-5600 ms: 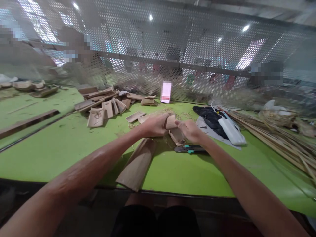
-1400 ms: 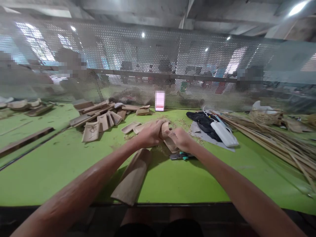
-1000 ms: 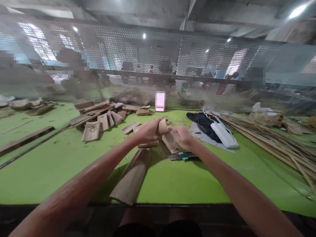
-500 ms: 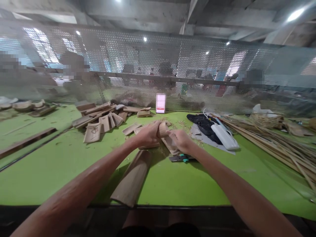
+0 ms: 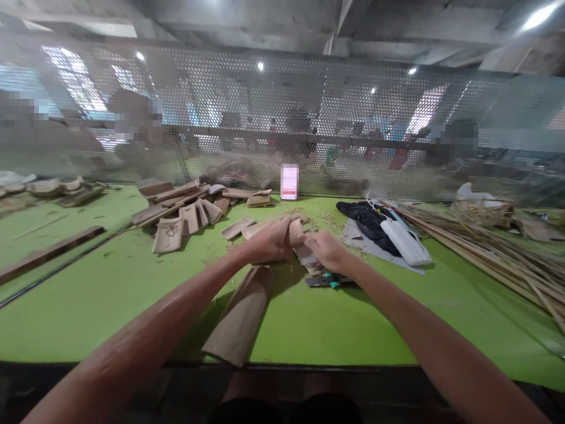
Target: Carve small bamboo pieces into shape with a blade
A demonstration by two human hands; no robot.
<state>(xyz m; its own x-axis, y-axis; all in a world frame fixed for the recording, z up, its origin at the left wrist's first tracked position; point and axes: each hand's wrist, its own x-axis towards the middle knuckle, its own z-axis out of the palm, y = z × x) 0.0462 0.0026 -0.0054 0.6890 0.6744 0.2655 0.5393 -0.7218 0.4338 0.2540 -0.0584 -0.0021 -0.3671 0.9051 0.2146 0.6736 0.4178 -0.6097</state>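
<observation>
My left hand point(image 5: 274, 238) is closed around a short, pale, curved bamboo piece point(image 5: 295, 232) at mid-table. Against the right side of that piece are the closed fingers of my right hand point(image 5: 325, 249); whatever they grip is too small to make out. Just below the hands lies another bamboo piece point(image 5: 309, 259). A cutter with a teal part point(image 5: 332, 281) rests beneath my right wrist. Nearer the front edge is a long curved bamboo slab point(image 5: 242, 315).
On the green table point(image 5: 335, 330), a pile of bamboo pieces point(image 5: 188, 206) lies back left. A phone point(image 5: 289, 182) stands before a mesh screen. Black gloves point(image 5: 368, 221), a white object point(image 5: 406, 242) and long strips point(image 5: 477, 250) are on the right.
The view has shifted slightly. My hands stay together on the bamboo piece, which is turned a little between them.
</observation>
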